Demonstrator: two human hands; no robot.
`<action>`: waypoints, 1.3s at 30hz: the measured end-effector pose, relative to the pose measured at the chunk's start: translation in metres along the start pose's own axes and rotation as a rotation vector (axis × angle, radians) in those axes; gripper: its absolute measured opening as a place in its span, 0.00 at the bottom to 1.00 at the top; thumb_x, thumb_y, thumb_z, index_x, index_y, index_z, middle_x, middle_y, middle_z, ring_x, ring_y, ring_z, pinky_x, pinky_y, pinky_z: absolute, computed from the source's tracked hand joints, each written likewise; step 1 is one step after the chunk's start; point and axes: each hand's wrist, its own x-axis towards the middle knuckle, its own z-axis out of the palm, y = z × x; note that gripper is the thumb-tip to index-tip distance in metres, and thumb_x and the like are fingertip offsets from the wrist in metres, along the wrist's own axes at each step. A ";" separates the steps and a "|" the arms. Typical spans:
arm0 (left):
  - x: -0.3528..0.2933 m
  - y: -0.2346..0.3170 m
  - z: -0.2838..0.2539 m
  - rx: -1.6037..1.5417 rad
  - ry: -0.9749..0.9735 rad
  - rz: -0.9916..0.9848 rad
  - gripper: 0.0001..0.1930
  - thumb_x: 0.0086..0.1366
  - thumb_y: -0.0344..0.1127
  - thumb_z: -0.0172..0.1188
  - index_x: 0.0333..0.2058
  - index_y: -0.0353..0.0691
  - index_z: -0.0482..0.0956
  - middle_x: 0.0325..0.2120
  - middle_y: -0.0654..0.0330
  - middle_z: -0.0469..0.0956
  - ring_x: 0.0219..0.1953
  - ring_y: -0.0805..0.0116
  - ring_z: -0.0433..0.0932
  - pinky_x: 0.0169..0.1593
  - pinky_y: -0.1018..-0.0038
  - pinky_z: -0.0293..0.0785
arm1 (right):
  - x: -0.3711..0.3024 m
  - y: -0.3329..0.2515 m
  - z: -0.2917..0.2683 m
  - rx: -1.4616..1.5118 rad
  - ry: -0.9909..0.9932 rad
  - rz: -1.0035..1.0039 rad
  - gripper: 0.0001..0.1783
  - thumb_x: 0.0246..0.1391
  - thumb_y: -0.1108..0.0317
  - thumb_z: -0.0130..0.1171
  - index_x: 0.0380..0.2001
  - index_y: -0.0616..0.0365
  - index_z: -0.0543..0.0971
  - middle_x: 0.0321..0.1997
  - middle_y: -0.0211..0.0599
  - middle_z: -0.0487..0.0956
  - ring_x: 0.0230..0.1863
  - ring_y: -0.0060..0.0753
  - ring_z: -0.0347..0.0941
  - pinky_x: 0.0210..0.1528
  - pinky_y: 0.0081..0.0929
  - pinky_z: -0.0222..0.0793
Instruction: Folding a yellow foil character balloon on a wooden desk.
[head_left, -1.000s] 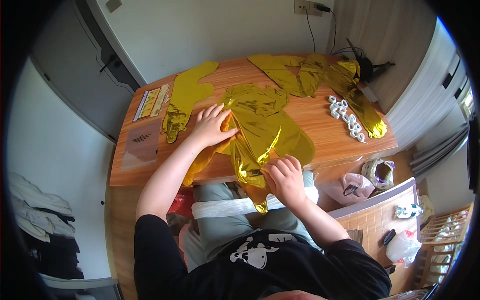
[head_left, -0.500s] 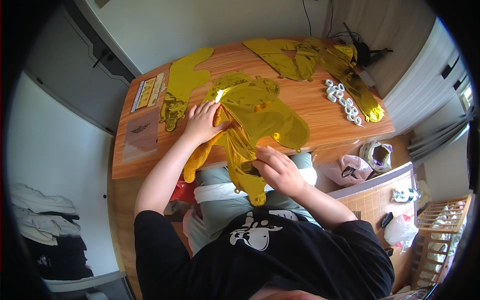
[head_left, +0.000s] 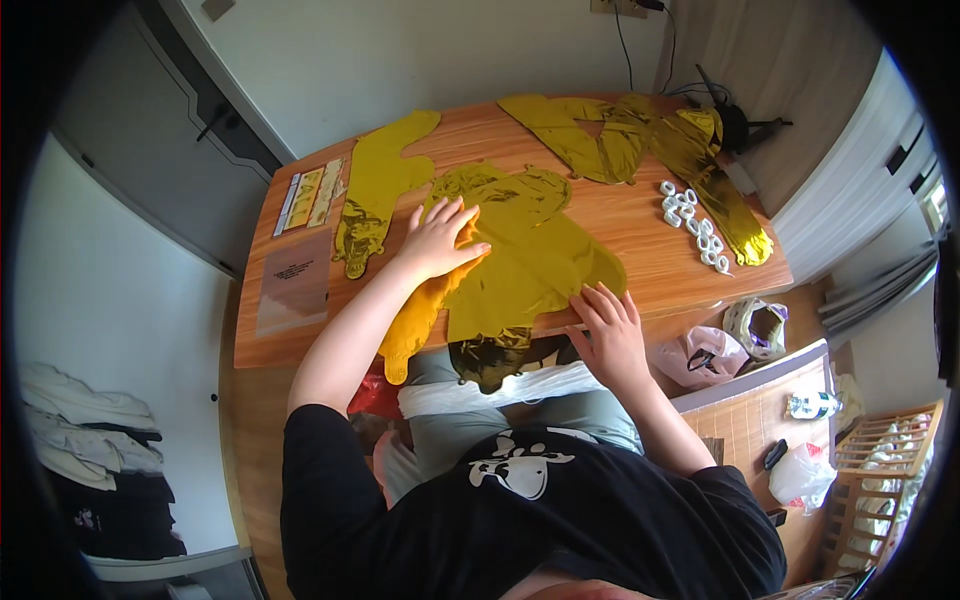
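A flat, uninflated gold foil balloon (head_left: 540, 245) lies across the middle of the wooden table, its crinkled lower tab hanging over the front edge. My left hand (head_left: 437, 240) is spread on its left side, fingers apart. Under that palm runs an orange strip (head_left: 420, 310), whose lower end sticks out past the table edge; I cannot tell whether it belongs to the same balloon. My right hand (head_left: 610, 330) rests on the balloon's lower right border at the table's front edge, fingers stretched out.
Other flat gold foil balloons (head_left: 385, 170) lie at the back left and back right. White rings or small rolls (head_left: 702, 240) cluster on the right. A printed card (head_left: 308, 195) and a clear plastic sleeve (head_left: 293, 285) lie on the left. Bags (head_left: 700, 355) stand right of the table.
My left hand has spread flatter on the foil. The right hand has moved right and away from me. The bunched middle of the balloon now lies smoother, its lower tab drawn farther onto the table.
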 end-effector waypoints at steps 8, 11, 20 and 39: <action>0.043 -0.012 -0.002 -0.033 -0.023 -0.130 0.46 0.67 0.76 0.45 0.75 0.54 0.53 0.76 0.55 0.48 0.78 0.53 0.43 0.77 0.49 0.34 | 0.007 0.003 -0.005 0.014 -0.024 -0.012 0.23 0.60 0.55 0.63 0.57 0.51 0.80 0.60 0.41 0.77 0.68 0.46 0.67 0.71 0.56 0.54; 0.051 -0.022 -0.002 -0.054 0.002 -0.107 0.45 0.68 0.74 0.45 0.76 0.55 0.50 0.77 0.56 0.47 0.78 0.55 0.44 0.77 0.49 0.35 | 0.011 0.003 -0.005 0.013 -0.026 -0.001 0.23 0.61 0.55 0.62 0.57 0.51 0.80 0.60 0.40 0.77 0.67 0.46 0.67 0.72 0.56 0.52; 0.023 -0.035 -0.016 -0.115 0.028 -0.061 0.41 0.72 0.70 0.45 0.74 0.52 0.56 0.76 0.56 0.50 0.78 0.56 0.46 0.77 0.50 0.37 | 0.021 0.003 -0.002 0.014 -0.030 0.009 0.23 0.60 0.56 0.63 0.56 0.53 0.80 0.60 0.41 0.76 0.66 0.46 0.67 0.71 0.55 0.53; 0.009 -0.046 -0.009 -0.099 0.010 -0.012 0.48 0.63 0.73 0.57 0.72 0.47 0.61 0.74 0.56 0.57 0.77 0.57 0.49 0.77 0.50 0.34 | 0.017 -0.002 -0.005 0.048 -0.022 0.052 0.22 0.60 0.58 0.64 0.55 0.54 0.81 0.61 0.43 0.76 0.67 0.48 0.67 0.71 0.54 0.51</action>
